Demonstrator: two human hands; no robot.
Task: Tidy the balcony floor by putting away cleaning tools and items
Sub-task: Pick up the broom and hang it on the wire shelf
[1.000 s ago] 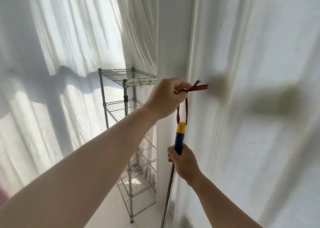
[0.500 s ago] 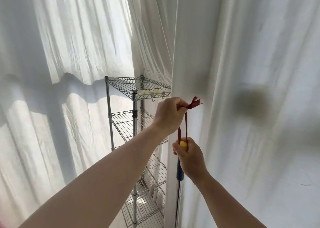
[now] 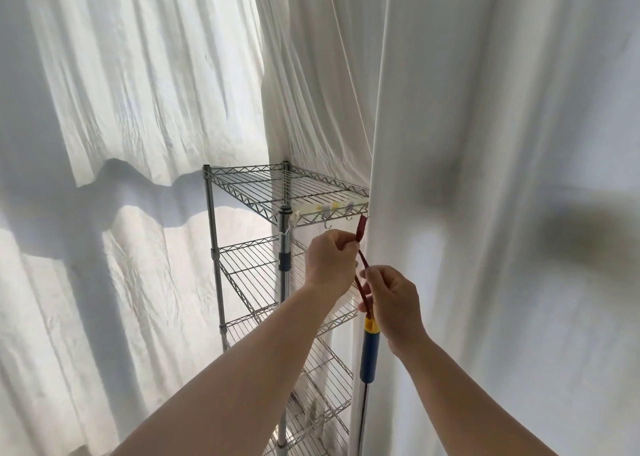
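Observation:
A mop handle (image 3: 367, 355) with a metal shaft, blue grip and yellow cap hangs upright beside a white curtain. A red cord loop (image 3: 360, 234) runs up from its cap to a hook under the top shelf of a wire rack (image 3: 277, 192). My left hand (image 3: 329, 260) pinches the upper part of the cord just below the hook. My right hand (image 3: 394, 301) pinches the cord lower down, just above the yellow cap. The handle's lower end is out of view.
The metal wire rack has several shelves and a row of small hooks (image 3: 332, 218) along its top front edge. White curtains (image 3: 502, 178) hang on all sides, close to the right of the handle. A strip of floor shows at the bottom left.
My right hand has let go of the handle's grip and taken the cord above the cap. The cord's top has moved up to the rack's hook, and the view has tilted up.

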